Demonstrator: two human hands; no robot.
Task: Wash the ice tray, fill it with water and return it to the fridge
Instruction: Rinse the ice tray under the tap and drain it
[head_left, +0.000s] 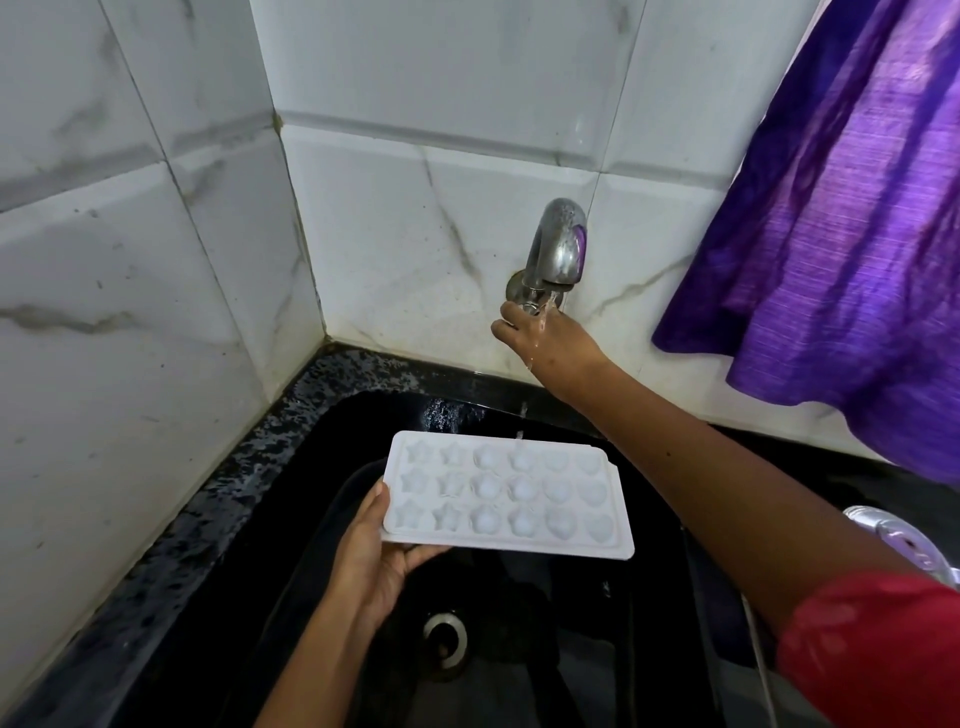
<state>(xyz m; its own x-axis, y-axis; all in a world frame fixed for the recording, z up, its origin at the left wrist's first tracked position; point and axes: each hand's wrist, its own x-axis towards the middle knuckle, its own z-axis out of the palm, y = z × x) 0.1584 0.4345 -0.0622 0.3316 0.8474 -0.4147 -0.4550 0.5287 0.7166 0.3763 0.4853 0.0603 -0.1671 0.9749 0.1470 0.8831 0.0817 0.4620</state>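
Ice tray level, cavities up, over black sink. Left grip clasps its near-left edge, so thin water stream lands in far row. Right grip curls round tap base, likely regulating flow.

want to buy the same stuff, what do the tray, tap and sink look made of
Tray: probably white matte plastic, thin with moulded star and round cells. Tap: metal, dull silvery shine with water spots. Sink: glossy black, reflective; stone, composite or coated, cannot tell.
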